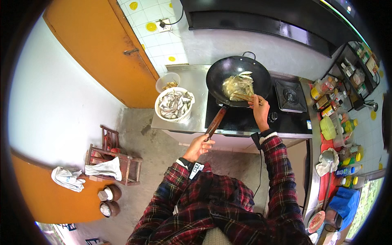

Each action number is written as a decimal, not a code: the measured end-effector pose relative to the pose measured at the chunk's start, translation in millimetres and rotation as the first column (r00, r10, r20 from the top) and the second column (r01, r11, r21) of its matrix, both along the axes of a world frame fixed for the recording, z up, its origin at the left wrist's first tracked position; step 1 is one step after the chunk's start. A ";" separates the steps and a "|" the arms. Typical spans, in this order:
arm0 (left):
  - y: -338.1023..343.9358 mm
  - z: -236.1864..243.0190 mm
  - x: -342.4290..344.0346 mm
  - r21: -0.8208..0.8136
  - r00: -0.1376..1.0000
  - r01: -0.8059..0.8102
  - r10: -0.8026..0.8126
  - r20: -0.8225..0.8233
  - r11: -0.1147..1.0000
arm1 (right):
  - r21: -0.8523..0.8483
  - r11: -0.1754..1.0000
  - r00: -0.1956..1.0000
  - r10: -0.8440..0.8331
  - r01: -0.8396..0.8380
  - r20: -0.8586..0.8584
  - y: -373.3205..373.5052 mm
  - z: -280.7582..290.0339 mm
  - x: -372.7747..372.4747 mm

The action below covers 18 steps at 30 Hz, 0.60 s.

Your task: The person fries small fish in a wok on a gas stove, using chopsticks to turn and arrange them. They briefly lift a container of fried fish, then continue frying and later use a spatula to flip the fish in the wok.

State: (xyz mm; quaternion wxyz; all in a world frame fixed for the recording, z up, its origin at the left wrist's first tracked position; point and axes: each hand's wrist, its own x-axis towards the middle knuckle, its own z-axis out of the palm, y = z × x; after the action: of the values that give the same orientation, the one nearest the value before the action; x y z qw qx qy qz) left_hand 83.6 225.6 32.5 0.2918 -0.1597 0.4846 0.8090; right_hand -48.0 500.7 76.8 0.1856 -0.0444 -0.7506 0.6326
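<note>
A black wok (217, 73) stands on the stove, its long wooden handle (216, 121) pointing toward me. My left hand (198, 148) is closed around the end of that handle. Inside the wok, small fish (238, 85) lie in bubbling oil. My right hand (260, 112) grips wooden chopsticks (242, 97), whose tips reach into the near side of the fish. To the left of the wok, a white basket (186, 117) holds silvery small fish (174, 104). Behind it sits a clear plastic bowl (175, 76) with brown pieces in it.
A second gas burner (290, 95) is right of the wok. Bottles (324, 87) and a ladle (328, 157) line the right counter. The range hood (253, 24) hangs above the back. On the left are a wooden chair (132, 169) with cloth and an orange door (94, 49).
</note>
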 end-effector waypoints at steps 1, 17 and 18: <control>2.8 0.5 -1.7 -0.015 1.000 -0.004 0.004 -0.009 1.000 | -0.001 1.000 1.000 -0.011 0.011 -0.018 1.7 1.7 1.9; 16.0 0.9 -24.5 -0.029 0.997 0.014 -0.016 -0.071 0.999 | 0.064 0.998 0.999 0.009 -0.006 -0.047 -11.5 26.6 22.3; 16.0 1.8 -23.9 -0.023 0.996 0.041 -0.043 -0.076 0.999 | 0.077 0.997 0.998 0.018 -0.014 -0.053 -15.8 27.4 17.1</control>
State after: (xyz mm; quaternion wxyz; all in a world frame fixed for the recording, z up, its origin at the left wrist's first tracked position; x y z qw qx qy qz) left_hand 59.8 241.7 34.3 0.2882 -0.1213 0.5072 0.8031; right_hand -31.0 484.8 104.2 0.2021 -0.0144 -0.7695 0.6056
